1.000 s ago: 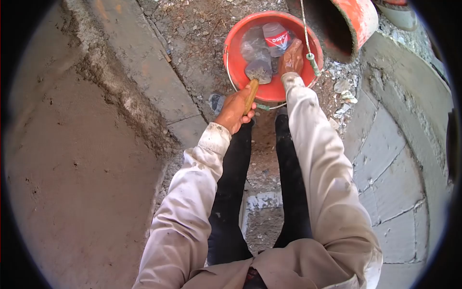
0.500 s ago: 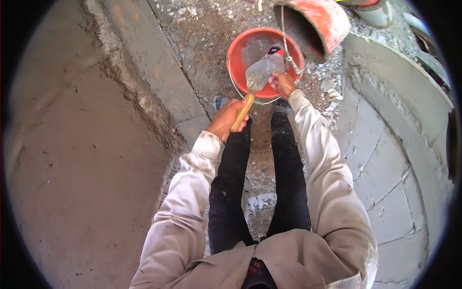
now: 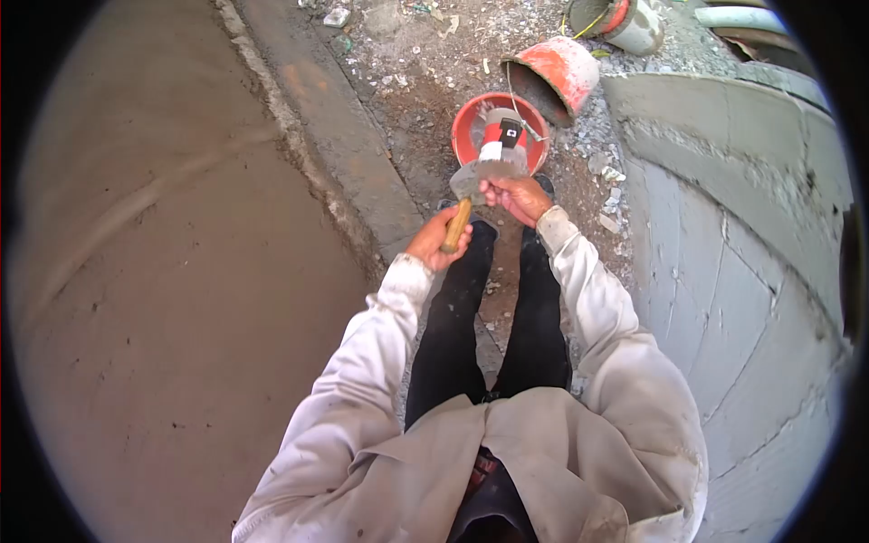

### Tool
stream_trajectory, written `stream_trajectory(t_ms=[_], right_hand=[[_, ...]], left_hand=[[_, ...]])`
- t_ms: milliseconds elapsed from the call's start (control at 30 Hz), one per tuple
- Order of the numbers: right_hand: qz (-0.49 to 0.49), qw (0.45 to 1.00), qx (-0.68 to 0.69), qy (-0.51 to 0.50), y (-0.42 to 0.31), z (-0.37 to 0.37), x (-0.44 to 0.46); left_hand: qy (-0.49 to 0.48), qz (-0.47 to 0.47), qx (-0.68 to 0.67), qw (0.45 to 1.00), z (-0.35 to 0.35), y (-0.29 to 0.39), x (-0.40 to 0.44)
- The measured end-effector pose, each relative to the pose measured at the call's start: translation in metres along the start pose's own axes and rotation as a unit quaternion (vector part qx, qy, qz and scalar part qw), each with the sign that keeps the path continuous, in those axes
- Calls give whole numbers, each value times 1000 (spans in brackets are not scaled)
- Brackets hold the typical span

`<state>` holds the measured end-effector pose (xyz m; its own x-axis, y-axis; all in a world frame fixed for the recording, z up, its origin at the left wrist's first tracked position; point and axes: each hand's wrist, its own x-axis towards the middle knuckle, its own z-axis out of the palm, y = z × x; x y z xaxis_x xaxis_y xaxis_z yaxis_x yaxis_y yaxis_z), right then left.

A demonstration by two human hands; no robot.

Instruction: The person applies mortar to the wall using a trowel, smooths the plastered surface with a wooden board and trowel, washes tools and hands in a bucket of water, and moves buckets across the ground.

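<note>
My left hand [image 3: 440,238] is closed around the wooden handle of a trowel [image 3: 459,225]. The trowel's grey blade [image 3: 466,184] points away from me, toward my right hand. My right hand [image 3: 516,197] has its fingers bent at the near end of a grey piece with a red, white and black label [image 3: 504,136]; its exact kind is unclear. This piece lies across the opening of an orange-red bucket [image 3: 463,136], close to the blade. Whether the blade touches it is hard to make out.
Behind the bucket a mortar-stained red bucket [image 3: 566,71] lies tipped over, with another bucket [image 3: 634,29] farther back. Smooth wet mortar [image 3: 172,317] spreads at left. A curved grey ledge [image 3: 715,136] runs along the right. Rubble [image 3: 611,195] lies beside the bucket.
The labelled piece shows more fully now, raised over the bucket with my right hand. The trowel has drawn back toward me, and the view has shifted so the buckets look smaller.
</note>
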<state>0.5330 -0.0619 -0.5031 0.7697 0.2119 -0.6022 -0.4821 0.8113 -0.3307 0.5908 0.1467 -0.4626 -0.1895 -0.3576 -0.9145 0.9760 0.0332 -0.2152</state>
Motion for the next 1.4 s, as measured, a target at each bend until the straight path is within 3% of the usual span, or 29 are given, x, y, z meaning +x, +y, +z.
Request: stream_trajectory(t_ms=[67,100,133,167,200,233,267,300,333,367,400,433,500,533,567,633,733,800,833,933,1033,1100,1167,1200,1233,1267,1300,1333,1400], right_hand=[[-70,997,-30,6,-13,51,-26],[-170,981,-94,-27,4,44,-19],[-244,935,-256,-23,-14,67,-30],[-309,857,-411,-17,-38,96,-41],[-365,850,-380,-22,-46,115,-52],[-416,816,-402,12,-44,121,-55],[-463,777,-424,53,-41,128,-58],[-505,735,-442,99,-39,135,-61],[-467,791,-394,26,-52,146,-70],[-426,837,-341,-50,-62,150,-68],[-423,835,-350,-32,-68,155,-76],[-426,829,-361,-18,-77,163,-89],[-445,811,-380,7,-92,182,-116],[-463,796,-389,20,-101,188,-129],[-480,782,-397,32,-108,193,-142],[-509,736,-444,46,-125,195,-164],[-505,702,-498,59,-161,221,-227],[-495,698,-515,45,-181,238,-263],[-526,666,-528,39,-192,246,-280],[-614,561,-553,40,-221,266,-331],[-669,465,-571,107,-232,259,-370],[-666,422,-584,192,-222,215,-373],[-564,527,-583,254,-188,153,-371],[-329,562,-658,379,-163,93,-364],[-198,491,-748,399,-125,-10,-347],[-48,487,-773,403,-90,-67,-359],[45,518,-747,415,-54,-98,-386],[113,549,-708,429,-18,-127,-414],[200,614,-606,464,54,-156,-472]], left_hand=[[-35,-22,-36,998,17,6,-4],[-56,-30,-52,997,29,9,-6],[-78,-40,-69,994,43,7,-9],[-116,56,-40,991,53,5,-17],[-191,52,-57,979,41,11,-13],[-199,64,-127,970,71,11,-44],[-250,31,-237,938,36,26,-8],[-256,283,130,915,36,22,-8],[-94,508,424,743,37,18,-8],[-80,534,470,698,35,22,-10],[-62,560,510,650,35,25,-14],[-57,601,559,568,47,24,-32],[-29,542,475,692,79,10,-81],[-16,412,314,855,104,-1,-111],[-8,253,130,959,124,-12,-139],[63,232,276,931,147,-23,-174],[220,245,413,849,160,-46,-207],[313,320,574,685,162,-61,-237],[354,348,641,586,162,-69,-249],[413,502,641,409,164,-110,-303],[414,556,618,371,142,-126,-324],[415,546,616,387,112,-134,-325],[439,505,619,411,60,-140,-311],[460,469,622,426,25,-143,-295],[472,420,631,449,-16,-146,-277],[477,382,631,477,-43,-162,-273],[474,343,619,524,-97,-170,-248],[503,225,579,601,-106,-197,-254],[520,160,588,598,-208,-241,-217]])
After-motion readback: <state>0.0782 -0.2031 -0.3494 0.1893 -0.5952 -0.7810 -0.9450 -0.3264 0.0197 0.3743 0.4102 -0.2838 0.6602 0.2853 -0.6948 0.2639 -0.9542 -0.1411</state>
